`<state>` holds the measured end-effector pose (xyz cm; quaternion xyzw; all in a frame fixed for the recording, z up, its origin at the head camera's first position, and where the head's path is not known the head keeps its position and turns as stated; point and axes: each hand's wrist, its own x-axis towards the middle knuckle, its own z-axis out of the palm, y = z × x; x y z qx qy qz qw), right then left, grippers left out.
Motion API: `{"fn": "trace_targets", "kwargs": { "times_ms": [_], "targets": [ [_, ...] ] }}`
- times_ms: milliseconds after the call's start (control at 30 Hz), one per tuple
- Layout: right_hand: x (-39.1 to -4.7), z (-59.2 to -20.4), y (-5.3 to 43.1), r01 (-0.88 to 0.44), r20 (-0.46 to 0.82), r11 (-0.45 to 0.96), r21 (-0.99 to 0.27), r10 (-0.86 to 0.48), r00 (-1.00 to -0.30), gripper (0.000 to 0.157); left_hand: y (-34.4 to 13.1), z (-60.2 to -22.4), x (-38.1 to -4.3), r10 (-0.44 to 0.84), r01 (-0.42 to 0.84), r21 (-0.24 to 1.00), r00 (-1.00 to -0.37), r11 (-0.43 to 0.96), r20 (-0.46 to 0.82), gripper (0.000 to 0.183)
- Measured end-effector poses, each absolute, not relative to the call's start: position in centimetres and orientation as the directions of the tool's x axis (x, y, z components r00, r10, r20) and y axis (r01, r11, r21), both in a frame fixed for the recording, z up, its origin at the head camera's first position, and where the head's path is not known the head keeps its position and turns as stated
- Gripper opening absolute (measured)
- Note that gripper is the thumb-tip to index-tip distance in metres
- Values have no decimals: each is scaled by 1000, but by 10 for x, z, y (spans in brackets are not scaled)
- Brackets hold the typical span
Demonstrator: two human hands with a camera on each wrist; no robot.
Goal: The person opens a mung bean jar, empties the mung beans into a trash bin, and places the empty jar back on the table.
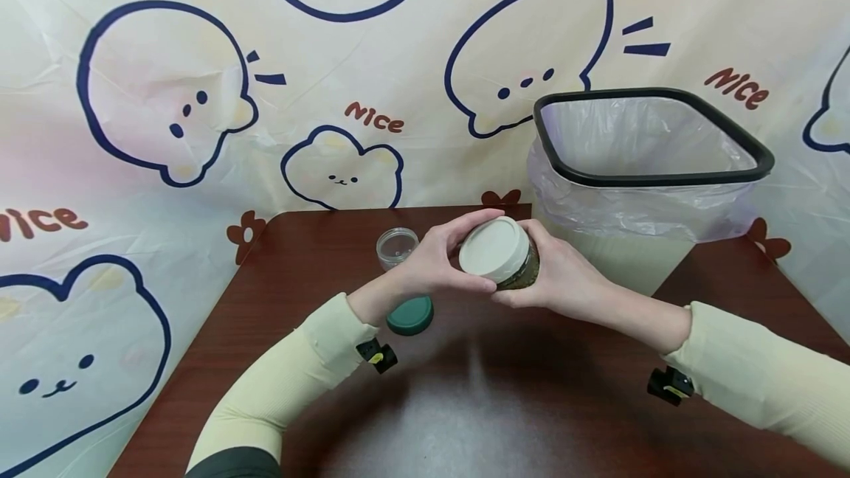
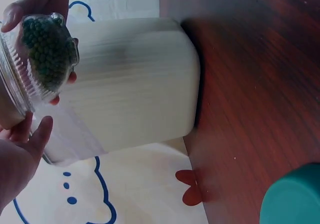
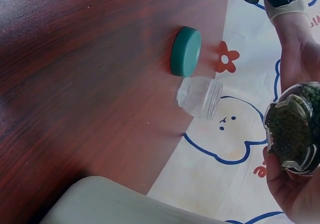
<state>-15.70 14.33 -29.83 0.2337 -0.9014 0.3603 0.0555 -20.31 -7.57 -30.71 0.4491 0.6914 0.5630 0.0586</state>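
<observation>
I look through the cameras and I see that both hands are clamped on one jar (image 1: 521,271), which is lifted above the brown table (image 1: 319,260). The left hand (image 1: 441,260) holds it at the side of its white lid (image 1: 494,248), with the thumb and the fingers curled around. The right hand (image 1: 564,271) is wrapped around the glass body. The jar is tilted, its lid toward the left hand, and through the glass I can see many small green grains (image 2: 47,51). On the table, near the left forearm, lies a green lid (image 1: 409,317); near it a small see-through jar (image 3: 200,97) stands upright, partly hidden by the left hand in the head view. Behind the right hand there is a trash bin (image 1: 664,181), lined with a pale purple bag (image 1: 631,209).
</observation>
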Motion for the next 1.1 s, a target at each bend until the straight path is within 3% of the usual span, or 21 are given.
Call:
{"fn": "trace_targets", "kwargs": {
  "times_ms": [367,467,833,1100],
  "targets": [
    [-157,-299,141,-425,258,654,-626,-340,-904,81,-67,-308,-184,532,479,874,-762,79,369,73],
    [-157,-300,141,-425,256,648,-632,-343,-904,81,-68,-305,-180,536,464,879,-772,107,342,73],
    [-157,-299,141,-447,257,635,-631,-372,-892,83,-81,-304,-200,723,464,879,-569,-111,392,91],
    [-157,-299,142,-469,270,623,-626,-391,-880,82,-81,-304,-210,766,522,848,-507,-93,396,89]
  ]
}}
